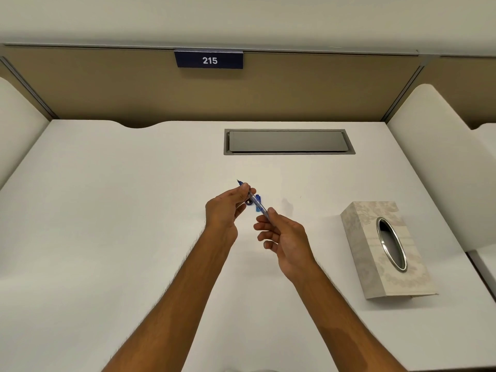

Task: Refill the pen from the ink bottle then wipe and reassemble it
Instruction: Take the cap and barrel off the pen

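A slim clear pen (256,202) with blue ink is held above the middle of the white desk (134,210), its dark tip pointing up and away to the left. My left hand (225,208) pinches the pen near its tip end. My right hand (279,232) pinches the rear end between thumb and forefinger. Just behind the pen, small blue and dark pieces (255,201) lie on the desk, partly hidden; I cannot tell what they are. No ink bottle shows clearly.
A pale patterned tissue box (386,253) with an oval metal-rimmed opening lies on the desk at the right. A grey cable hatch (288,141) is set in the desk further back. Tan partition with sign 215 (209,60) closes the back; white side dividers flank the desk.
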